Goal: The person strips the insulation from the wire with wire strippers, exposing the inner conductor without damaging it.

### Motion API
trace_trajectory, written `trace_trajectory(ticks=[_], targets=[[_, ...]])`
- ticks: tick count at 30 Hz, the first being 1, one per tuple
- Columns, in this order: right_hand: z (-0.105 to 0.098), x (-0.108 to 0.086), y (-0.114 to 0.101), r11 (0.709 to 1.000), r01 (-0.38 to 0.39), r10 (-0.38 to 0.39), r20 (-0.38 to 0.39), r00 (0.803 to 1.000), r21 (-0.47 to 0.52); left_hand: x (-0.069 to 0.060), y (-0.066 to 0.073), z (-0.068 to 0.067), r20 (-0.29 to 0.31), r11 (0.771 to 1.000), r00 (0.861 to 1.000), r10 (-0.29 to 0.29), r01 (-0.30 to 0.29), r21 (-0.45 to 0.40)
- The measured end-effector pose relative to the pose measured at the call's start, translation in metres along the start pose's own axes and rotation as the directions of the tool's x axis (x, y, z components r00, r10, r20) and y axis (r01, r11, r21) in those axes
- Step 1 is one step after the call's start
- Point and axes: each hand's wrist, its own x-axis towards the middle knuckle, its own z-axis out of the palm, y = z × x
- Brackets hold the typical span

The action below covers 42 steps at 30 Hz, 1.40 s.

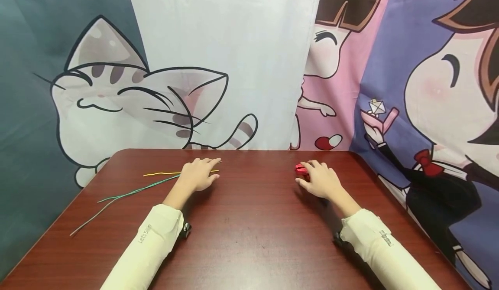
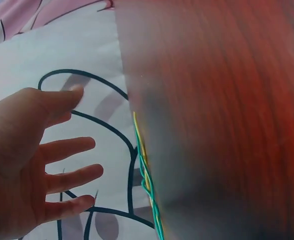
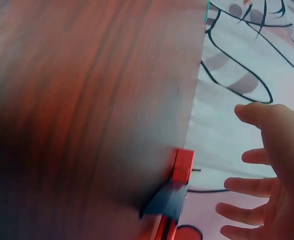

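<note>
Red tool (image 1: 300, 169), green wires (image 1: 136, 190) and yellow wire (image 1: 161, 173) lie on the bench (image 1: 249, 229), your left grip (image 1: 197, 174) and right grip (image 1: 320, 180) spread empty, work seemingly unstarted.

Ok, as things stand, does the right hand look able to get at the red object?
Probably yes: the right hand is close beside the red object, its fingers spread and holding nothing, and nothing visible blocks the gap between them.

Smiling cartoon cat (image 1: 95, 127) on a printed backdrop (image 1: 230, 25) behind a red-brown counter (image 1: 241, 242).
At right, a dark-suited cartoon figure (image 1: 444, 210) in a red bow tie (image 1: 429, 163) holds an open pink box (image 1: 390, 118).
</note>
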Motion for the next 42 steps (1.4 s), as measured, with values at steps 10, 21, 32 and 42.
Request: trace_trajectory(ticks=[10, 21, 32, 42], targets=[[0.005, -0.009, 0.028, 0.99, -0.108, 0.101, 0.081, 0.991, 0.087, 0.006, -0.017, 0.009, -0.006, 0.998, 1.0, -0.018, 0.017, -0.055], [0.008, -0.015, 0.036, 0.961, -0.209, 0.173, 0.195, 0.965, 0.181, 0.0, -0.038, 0.016, 0.059, 0.991, 0.994, -0.096, 0.101, -0.088], [0.012, -0.015, 0.046, 0.941, -0.199, 0.134, 0.241, 0.961, 0.273, 0.0, -0.05, 0.016, 0.137, 0.983, 0.982, -0.132, 0.147, -0.106], [0.017, -0.012, 0.052, 0.936, -0.235, 0.166, 0.257, 0.952, 0.264, -0.001, -0.053, 0.014, 0.15, 0.981, 0.977, -0.154, 0.169, -0.093]])
